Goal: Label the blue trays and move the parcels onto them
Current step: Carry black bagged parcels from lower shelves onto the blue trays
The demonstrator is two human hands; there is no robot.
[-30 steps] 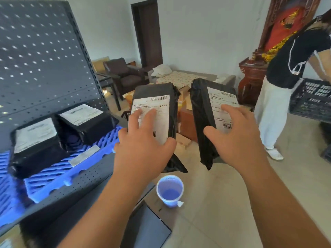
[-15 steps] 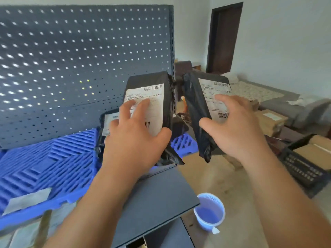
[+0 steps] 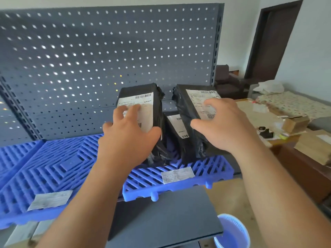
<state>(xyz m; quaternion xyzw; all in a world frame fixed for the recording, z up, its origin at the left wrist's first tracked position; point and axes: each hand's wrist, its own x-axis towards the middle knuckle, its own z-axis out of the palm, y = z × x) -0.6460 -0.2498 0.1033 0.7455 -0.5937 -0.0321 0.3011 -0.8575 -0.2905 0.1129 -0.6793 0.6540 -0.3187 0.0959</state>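
My left hand [image 3: 129, 138] grips a black parcel [image 3: 148, 97] with a white shipping label, held upright over the blue slatted tray [image 3: 206, 169] on the right. My right hand [image 3: 223, 126] holds a second black parcel [image 3: 186, 119], also labelled, tilted beside the first with its lower end near the tray. Between and behind them a third black parcel [image 3: 177, 126] lies on that tray. A paper label [image 3: 177, 174] is stuck on this tray's front. To the left another blue tray [image 3: 59, 167] carries its own label [image 3: 51, 199] and has no parcels on its visible part.
A grey perforated back panel [image 3: 107, 59] rises behind the trays. A dark shelf board [image 3: 166, 212] juts out below them. A light blue basket [image 3: 232, 231] sits on the floor. Cardboard boxes [image 3: 315, 149] and a low table stand to the right, a dark door [image 3: 272, 38] beyond.
My view has swung left toward the shelf. Both hands have carried their parcels forward and down over the right blue tray. The person with the crate is out of view.
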